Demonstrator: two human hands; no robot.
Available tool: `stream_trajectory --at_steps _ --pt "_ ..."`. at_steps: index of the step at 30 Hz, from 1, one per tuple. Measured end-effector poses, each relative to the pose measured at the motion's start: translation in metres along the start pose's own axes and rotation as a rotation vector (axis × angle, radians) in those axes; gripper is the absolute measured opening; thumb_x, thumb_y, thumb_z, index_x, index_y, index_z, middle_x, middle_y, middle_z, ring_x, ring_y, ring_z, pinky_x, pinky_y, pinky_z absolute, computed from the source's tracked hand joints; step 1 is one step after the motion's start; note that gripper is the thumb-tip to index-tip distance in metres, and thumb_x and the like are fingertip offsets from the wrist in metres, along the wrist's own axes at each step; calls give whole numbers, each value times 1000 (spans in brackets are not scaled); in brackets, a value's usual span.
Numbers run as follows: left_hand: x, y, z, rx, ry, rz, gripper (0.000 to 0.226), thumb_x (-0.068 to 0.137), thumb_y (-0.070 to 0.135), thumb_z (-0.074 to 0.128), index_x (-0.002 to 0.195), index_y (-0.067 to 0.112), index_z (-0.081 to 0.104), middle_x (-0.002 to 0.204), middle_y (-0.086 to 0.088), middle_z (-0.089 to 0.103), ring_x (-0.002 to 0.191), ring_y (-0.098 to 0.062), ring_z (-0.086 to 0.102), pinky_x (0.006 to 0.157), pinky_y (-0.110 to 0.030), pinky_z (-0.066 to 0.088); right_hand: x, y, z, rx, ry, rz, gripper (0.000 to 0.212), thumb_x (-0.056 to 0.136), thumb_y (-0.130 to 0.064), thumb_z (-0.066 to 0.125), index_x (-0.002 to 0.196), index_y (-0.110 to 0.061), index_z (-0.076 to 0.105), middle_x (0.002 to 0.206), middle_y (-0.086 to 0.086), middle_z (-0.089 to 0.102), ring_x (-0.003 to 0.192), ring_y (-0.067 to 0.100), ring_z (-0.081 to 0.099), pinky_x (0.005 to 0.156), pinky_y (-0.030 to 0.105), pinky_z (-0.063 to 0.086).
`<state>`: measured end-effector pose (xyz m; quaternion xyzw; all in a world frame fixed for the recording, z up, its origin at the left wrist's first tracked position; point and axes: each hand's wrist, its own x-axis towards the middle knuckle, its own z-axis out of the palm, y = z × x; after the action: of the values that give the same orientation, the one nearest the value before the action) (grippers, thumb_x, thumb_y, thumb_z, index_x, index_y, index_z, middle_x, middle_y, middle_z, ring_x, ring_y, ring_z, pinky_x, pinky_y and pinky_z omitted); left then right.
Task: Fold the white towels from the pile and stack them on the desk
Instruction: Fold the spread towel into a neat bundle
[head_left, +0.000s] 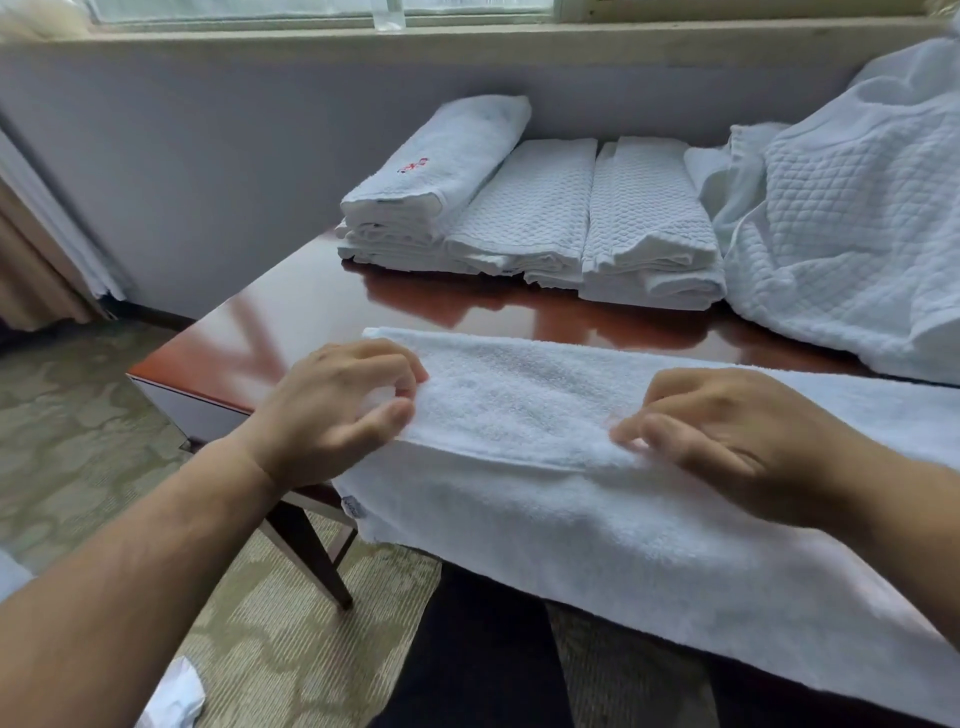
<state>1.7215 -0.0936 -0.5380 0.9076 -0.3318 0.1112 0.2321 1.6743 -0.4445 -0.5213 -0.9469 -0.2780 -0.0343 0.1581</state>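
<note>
While a white towel (545, 415) is lying folded along the near edge of the red-brown table (311, 312), its lower part hanging off, the left hand (332, 410) and right hand (737, 441) are pinching its folded edge. Folded stacks (530, 218) are sitting behind, the unfolded pile (852, 234) beside them.

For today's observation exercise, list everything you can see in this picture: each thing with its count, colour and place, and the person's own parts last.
Towel being folded: one, white, front desk edge, partly hanging off.
Folded towel stacks: three, white, back of desk, side by side.
Unfolded pile: one, white, quilted, right of stacks.
Desk: one, glossy reddish-brown.
Carpet: patterned beige-green, floor left.
Windowsill: top of view.
Hands: left hand and right hand, both pinching the towel's fold.
</note>
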Motion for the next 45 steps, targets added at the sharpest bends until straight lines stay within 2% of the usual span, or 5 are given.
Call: stream_trajectory --at_steps 4,8,14,27,45 --pt "18 37 13 9 145 -229 37 93 49 38 113 30 62 112 16 64 105 -8 58 91 -33 46 9 -13 1 -82 125 300 39 93 -49 46 98 -23 74 100 -6 71 91 12 60 81 36 48" --pt "35 62 50 170 -153 -269 58 100 59 29 154 37 29 164 4 26 151 -16 18 123 -38 13 4 -7 10 -284 -269 733 84 84 -82 14 155 -39 20 166 6 17 149 35 20 116 51 24" --pt "47 36 64 241 -288 -245 86 82 82 7 158 43 5 169 9 -1 154 -10 -6 125 -41 -4 -3 6 29 -236 -224 715 106 64 -93 -19 155 -40 -19 167 1 -20 154 35 -14 123 57 -2" --pt "113 37 66 219 -90 -45 44 96 32 51 140 29 53 147 6 50 136 -18 39 113 -38 31 5 47 1 -62 328 351 45 95 -47 55 128 -19 67 138 6 59 131 21 43 109 31 31" --pt "151 177 143 152 -56 396 32 98 50 49 112 25 63 111 6 64 100 -22 58 80 -39 46 -154 94 -16 -194 603 693 19 78 -2 66 90 -15 74 87 1 65 86 25 54 73 30 38"
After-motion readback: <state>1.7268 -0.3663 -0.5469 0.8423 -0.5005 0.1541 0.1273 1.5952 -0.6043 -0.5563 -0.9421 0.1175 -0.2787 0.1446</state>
